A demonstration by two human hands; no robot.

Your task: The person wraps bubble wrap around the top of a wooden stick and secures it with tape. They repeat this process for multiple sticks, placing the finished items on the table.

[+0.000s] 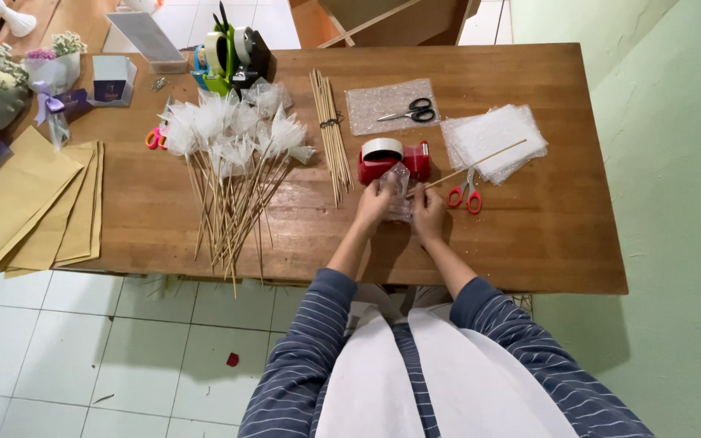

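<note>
A small piece of clear bubble wrap (400, 193) is being held above the wooden desk (529, 243) by both hands, near the front edge and just in front of the red tape dispenser (393, 158). The left hand (373, 204) is being kept closed on the left side of the piece, with its fingers pinching the film. The right hand (427, 212) is being kept closed on the right side of the piece and on the near end of a thin wooden skewer (472, 166), which is being angled up and to the right across the desk. Red-handled scissors (466, 195) are lying just beside the right hand, under the skewer. A stack of bubble wrap sheets (492, 139) is lying behind them, and the far end of the skewer is reaching over it. Black-handled scissors (411, 111) are resting on a further bubble wrap sheet (371, 105). A bundle of bare skewers (330, 130) is lying left of the dispenser. A spread of skewers topped with white wrapped tufts (233, 154) is lying further left, well apart from the hands. Tan paper sheets (34, 203) are being carried at the left end of the desk, overhanging its edge.
</note>
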